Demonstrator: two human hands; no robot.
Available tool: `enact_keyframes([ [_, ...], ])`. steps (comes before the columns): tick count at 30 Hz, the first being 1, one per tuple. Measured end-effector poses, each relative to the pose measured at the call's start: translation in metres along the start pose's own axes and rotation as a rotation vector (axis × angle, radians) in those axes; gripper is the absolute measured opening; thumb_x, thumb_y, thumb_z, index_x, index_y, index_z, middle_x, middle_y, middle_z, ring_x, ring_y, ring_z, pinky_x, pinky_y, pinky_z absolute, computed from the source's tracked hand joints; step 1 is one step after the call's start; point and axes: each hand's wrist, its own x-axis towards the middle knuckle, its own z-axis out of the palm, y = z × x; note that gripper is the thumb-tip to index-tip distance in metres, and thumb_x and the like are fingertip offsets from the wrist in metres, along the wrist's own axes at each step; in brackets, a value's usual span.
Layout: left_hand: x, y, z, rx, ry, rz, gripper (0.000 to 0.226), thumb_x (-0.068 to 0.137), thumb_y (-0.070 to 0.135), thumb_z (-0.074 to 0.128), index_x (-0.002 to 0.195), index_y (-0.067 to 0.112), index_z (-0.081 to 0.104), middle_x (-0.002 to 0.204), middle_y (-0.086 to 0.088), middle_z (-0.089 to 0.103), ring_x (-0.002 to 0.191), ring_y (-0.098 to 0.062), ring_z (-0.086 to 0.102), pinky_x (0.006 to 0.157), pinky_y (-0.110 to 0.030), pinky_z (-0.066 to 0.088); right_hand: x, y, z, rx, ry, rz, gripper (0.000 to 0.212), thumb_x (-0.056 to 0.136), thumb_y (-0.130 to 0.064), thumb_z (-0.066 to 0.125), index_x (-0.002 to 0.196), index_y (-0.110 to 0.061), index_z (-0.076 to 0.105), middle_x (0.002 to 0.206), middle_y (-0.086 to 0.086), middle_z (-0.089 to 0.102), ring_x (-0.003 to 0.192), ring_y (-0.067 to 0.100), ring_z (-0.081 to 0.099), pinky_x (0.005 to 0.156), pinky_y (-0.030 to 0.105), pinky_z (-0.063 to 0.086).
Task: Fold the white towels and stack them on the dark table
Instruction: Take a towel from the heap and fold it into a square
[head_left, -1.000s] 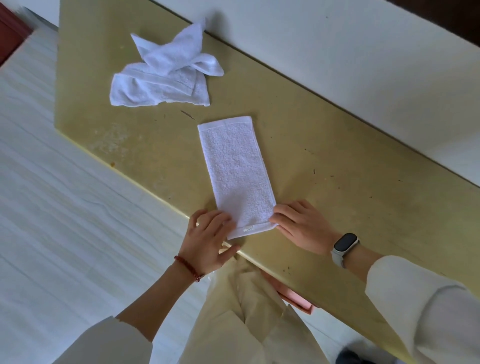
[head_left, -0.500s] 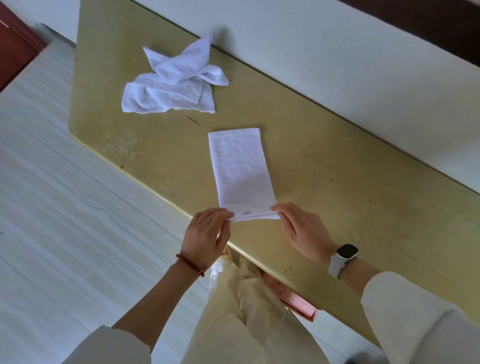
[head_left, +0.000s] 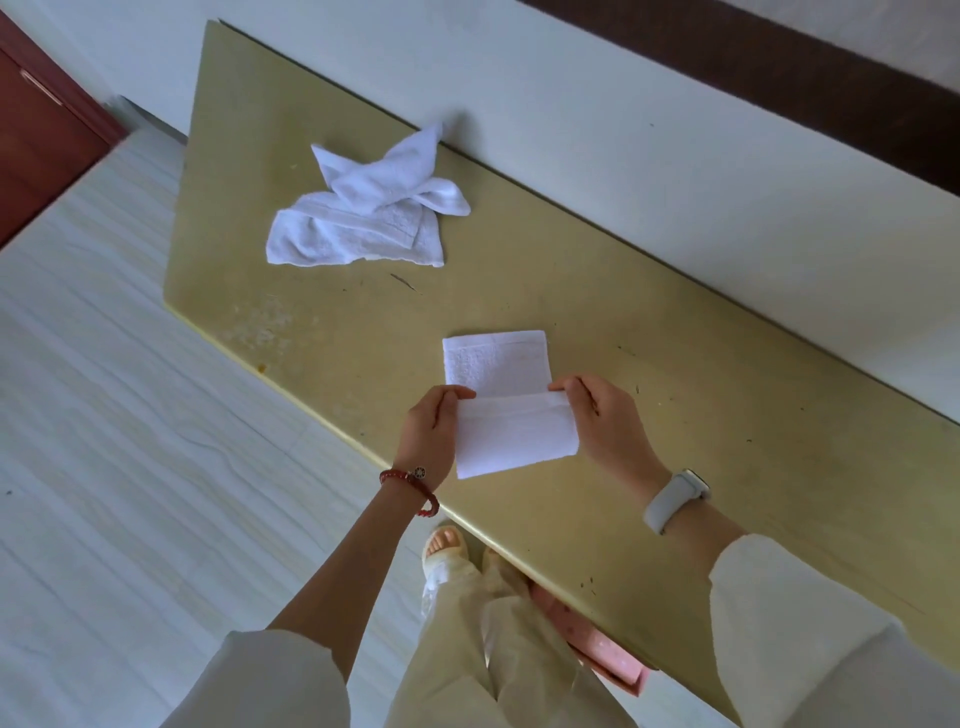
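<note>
While a crumpled towel (head_left: 363, 218) lies at eleven o'clock, left hand (head_left: 431, 431) and right hand (head_left: 605, 421) pinch the white towel's (head_left: 511, 410) lifted near edge.

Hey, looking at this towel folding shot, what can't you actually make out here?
Head view only:
- Part of the narrow white terry towel lies under its lifted near end, pinched by the left hand and right hand.
- How many towels form the crumpled white towel heap: folds overlap.
- The pink object below the yellowish tabletop is mostly hidden by the table edge.
- No dark table is in frame.
</note>
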Motion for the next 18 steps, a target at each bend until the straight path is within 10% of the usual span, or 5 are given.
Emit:
enact_keyframes([
  [9, 0.036, 0.008, -0.002, -0.085, 0.077, -0.079, 0.023, 0.093, 0.018, 0.051, 0.114, 0.013, 0.056, 0.090, -0.005, 0.062, 0.075, -0.013, 0.054, 0.071, -0.026, 0.046, 0.048, -0.015, 0.015, 0.082, 0.026, 0.009, 0.024, 0.097, -0.020, 0.041, 0.090, -0.009, 0.061, 0.056, -0.007, 0.041, 0.046, 0.003, 0.040, 0.045, 0.013, 0.030],
  [18, 0.065, 0.005, 0.002, 0.153, 0.248, -0.051, 0.021, 0.092, 0.020, 0.053, 0.106, 0.007, 0.061, 0.088, 0.003, 0.061, 0.082, -0.012, 0.054, 0.072, -0.021, 0.041, 0.070, -0.009, 0.036, -0.128, 0.141, -0.047, 0.024, 0.096, -0.017, 0.042, 0.110, -0.007, 0.060, 0.085, 0.002, 0.061, 0.074, 0.015, 0.052, 0.067, 0.027, 0.041],
])
